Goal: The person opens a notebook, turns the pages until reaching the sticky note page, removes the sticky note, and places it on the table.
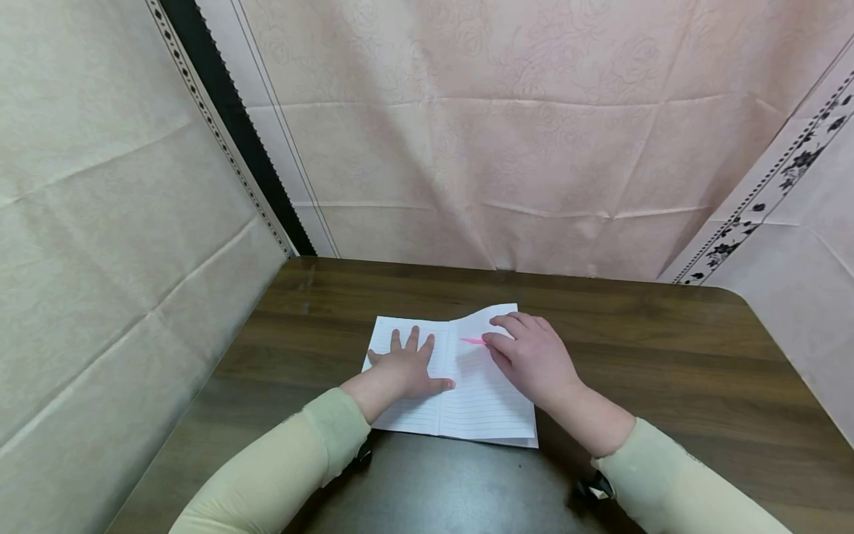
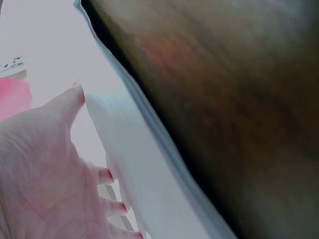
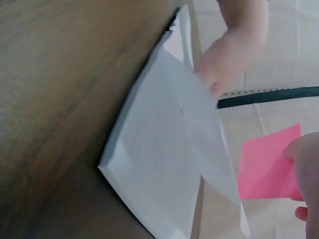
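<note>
An open notebook [image 1: 490, 415] with lined white pages lies on the table. My left hand [image 1: 407, 368] rests on its left page with fingers spread, the thumb reaching over the fold. In the left wrist view, that hand's palm [image 2: 45, 174] shows beside the page edges. Over the right page, my right hand [image 1: 534, 360] pinches a pink sticky note [image 3: 269, 167] between thumb and fingers. From the head the note appears as a thin pink sliver, nearly edge-on. The right wrist view shows one page [image 3: 199, 124] lifted off the stack, close to the note.
The notebook sits near the middle of a dark brown wooden table [image 1: 634, 334]. Pale patterned cloth [image 1: 467, 163] hangs behind the table and along both sides. A dark gap [image 1: 240, 126] shows between two cloths at the left.
</note>
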`<state>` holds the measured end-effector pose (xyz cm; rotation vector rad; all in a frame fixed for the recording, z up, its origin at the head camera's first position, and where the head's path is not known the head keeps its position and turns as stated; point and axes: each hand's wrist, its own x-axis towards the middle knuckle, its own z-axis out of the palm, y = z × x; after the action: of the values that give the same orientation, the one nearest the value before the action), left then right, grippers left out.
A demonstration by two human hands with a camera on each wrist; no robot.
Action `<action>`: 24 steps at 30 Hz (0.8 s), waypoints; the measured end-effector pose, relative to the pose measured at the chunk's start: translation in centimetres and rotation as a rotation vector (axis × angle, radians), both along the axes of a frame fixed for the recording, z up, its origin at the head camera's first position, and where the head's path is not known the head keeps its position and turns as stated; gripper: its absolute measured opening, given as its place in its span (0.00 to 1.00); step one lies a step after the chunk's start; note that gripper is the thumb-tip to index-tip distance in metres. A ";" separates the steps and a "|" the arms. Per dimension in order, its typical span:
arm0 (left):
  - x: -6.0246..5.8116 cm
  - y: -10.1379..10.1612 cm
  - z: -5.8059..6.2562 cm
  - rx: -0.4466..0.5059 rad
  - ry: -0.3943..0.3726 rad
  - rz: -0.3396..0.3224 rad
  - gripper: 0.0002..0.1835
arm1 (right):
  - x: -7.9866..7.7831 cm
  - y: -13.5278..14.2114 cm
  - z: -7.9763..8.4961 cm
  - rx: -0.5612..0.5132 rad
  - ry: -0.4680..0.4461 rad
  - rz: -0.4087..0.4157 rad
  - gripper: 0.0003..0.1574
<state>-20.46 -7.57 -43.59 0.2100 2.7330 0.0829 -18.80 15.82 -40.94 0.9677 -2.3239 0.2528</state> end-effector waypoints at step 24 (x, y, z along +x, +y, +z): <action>0.2 0.0 0.1 -0.011 -0.001 -0.023 0.55 | 0.4 6.9 -2.3 0.003 0.017 -0.054 0.17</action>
<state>-20.31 -7.54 -43.47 0.2376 2.7290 0.0614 -18.36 22.68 -43.26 0.9041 -2.3319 0.2191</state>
